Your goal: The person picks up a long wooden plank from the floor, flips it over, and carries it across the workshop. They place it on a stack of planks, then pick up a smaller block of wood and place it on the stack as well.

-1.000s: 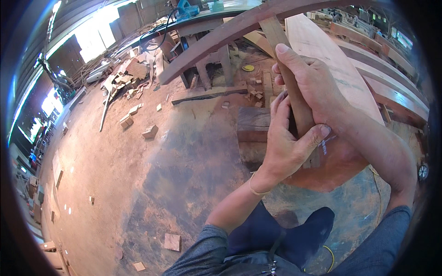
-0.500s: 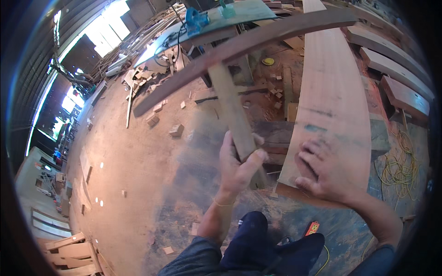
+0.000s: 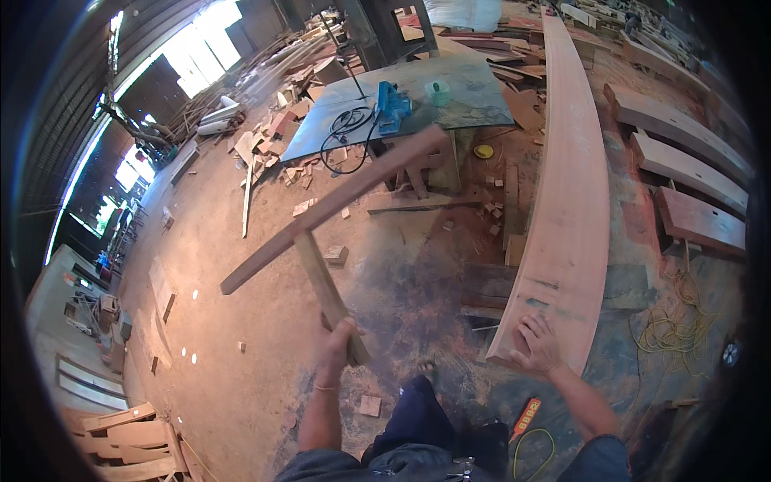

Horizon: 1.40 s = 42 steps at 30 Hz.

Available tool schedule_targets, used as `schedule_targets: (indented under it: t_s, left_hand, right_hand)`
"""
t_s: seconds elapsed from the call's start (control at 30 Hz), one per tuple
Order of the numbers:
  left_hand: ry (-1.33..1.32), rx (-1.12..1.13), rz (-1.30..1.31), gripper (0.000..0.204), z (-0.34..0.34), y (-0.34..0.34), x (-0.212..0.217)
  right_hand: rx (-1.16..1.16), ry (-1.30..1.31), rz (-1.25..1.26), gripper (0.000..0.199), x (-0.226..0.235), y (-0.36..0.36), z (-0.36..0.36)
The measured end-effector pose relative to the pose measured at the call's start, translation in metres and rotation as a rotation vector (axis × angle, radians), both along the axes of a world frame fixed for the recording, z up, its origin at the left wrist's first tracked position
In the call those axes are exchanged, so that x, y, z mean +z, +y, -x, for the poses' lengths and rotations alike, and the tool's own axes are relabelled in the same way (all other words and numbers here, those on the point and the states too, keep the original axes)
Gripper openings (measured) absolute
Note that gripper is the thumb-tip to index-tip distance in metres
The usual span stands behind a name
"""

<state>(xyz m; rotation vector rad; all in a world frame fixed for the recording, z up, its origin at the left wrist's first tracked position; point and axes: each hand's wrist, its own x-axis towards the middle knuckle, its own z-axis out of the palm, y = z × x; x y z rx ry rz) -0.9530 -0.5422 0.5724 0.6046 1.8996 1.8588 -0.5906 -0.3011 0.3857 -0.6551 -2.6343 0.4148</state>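
Note:
My left hand (image 3: 344,341) is wrapped round the lower end of the handle of a T-shaped wooden tool (image 3: 315,269). A long dark crossbar (image 3: 353,197) sits across the top of that handle, slanting up to the right above the floor. On the right, my right hand (image 3: 536,344) lies on the near end of a long, wide, pale reddish plank (image 3: 566,225). Its fingers rest on the wood beside a dark greenish mark (image 3: 536,303) and hold nothing. The plank curves away toward the back.
A bluish sheet-topped table (image 3: 466,88) carries a blue power tool (image 3: 392,108) with a black cord. Thick boards (image 3: 691,173) lie at the right, near a coiled yellow cord (image 3: 675,329). An orange power strip (image 3: 526,418) is by my legs. Offcuts (image 3: 261,145) litter the floor.
My left hand has swung the T-shaped tool to the left, away from the plank. The view has shifted, showing more of the table. My right hand stays on the plank's near end.

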Motion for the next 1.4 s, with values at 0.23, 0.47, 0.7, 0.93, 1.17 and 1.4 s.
schedule_targets:
  t_s: [0.23, 0.47, 0.7, 0.93, 1.17, 1.4]
  left_hand:
    - [0.121, 0.104, 0.092, 0.016, 0.245, 0.056, -0.007]
    - [0.102, 0.091, 0.108, 0.019, 0.468, 0.204, -0.040]
    - [0.178, 0.100, 0.221, 0.020, 0.559, 0.317, -0.074]
    - [0.143, 0.057, 0.227, 0.024, 0.572, 0.377, -0.093]
    - [0.130, -0.014, 0.255, 0.022, 0.574, 0.404, -0.116]
    - [0.344, -0.261, 0.860, 0.041, 0.592, 0.402, -0.049]
  right_hand:
    - [-0.762, -0.194, 0.144, 0.081, 0.010, -0.037, 0.016]
    - [-1.626, -0.256, 0.502, 0.093, 0.010, -0.066, 0.071]
    - [-1.651, -0.379, 0.728, 0.120, 0.038, -0.037, 0.095]
    - [-1.517, -0.647, 0.792, 0.104, 0.038, -0.014, 0.080]
    - [-1.175, -0.779, 0.892, 0.062, 0.012, -0.010, 0.042]
    - [-1.168, -0.737, 0.849, 0.055, 0.010, -0.010, 0.045]
